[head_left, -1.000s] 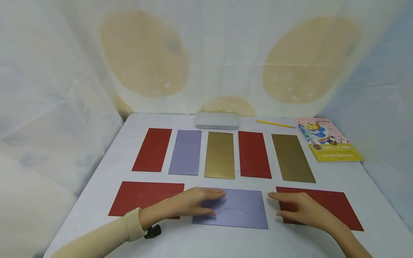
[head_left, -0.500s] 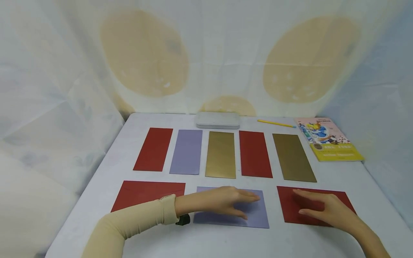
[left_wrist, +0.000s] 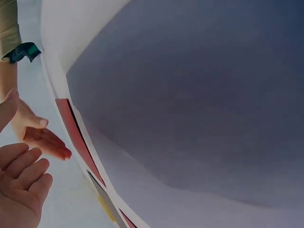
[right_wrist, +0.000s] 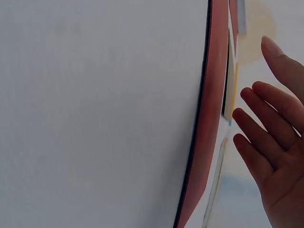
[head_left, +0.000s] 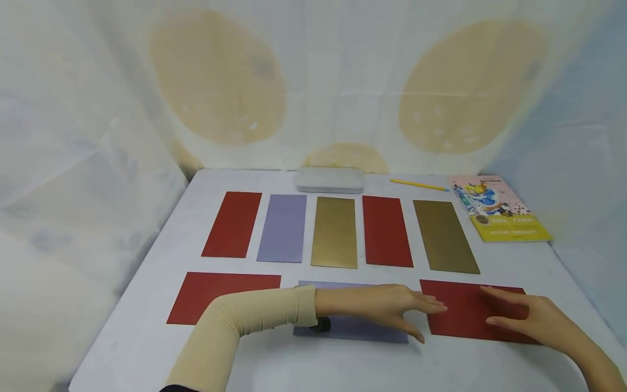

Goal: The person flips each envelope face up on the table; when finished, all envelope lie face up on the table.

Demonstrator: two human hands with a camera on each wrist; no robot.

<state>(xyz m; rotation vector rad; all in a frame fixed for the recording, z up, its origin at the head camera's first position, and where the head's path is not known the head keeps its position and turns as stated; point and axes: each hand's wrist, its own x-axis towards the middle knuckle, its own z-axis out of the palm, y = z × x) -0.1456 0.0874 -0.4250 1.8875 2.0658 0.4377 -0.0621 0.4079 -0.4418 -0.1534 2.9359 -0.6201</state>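
My left hand (head_left: 397, 307) is over the right part of a flat lavender rectangle (head_left: 352, 335), fingers stretched out past its right edge. My right hand (head_left: 534, 318) hovers over the right end of a flat red rectangle (head_left: 462, 307), thumb and fingers apart and nothing between them. In the left wrist view the left hand (left_wrist: 23, 185) shows relaxed fingers with nothing held. The right wrist view has the right hand (right_wrist: 275, 147) beside the red rectangle (right_wrist: 204, 128), palm bare. Another red rectangle (head_left: 196, 296) lies at front left, partly hidden by the left sleeve.
Behind, a row of upright-laid rectangles runs across: red (head_left: 232, 224), lavender (head_left: 282, 228), gold (head_left: 334, 233), red (head_left: 387, 232) and darker gold (head_left: 446, 237). At the back lie a grey flat case (head_left: 330, 180), a yellow pencil (head_left: 418, 185) and a picture book (head_left: 497, 207).
The left hand has swept right across the lavender rectangle to its right edge. The right hand has shifted right over the red rectangle, from its left edge toward its right end.
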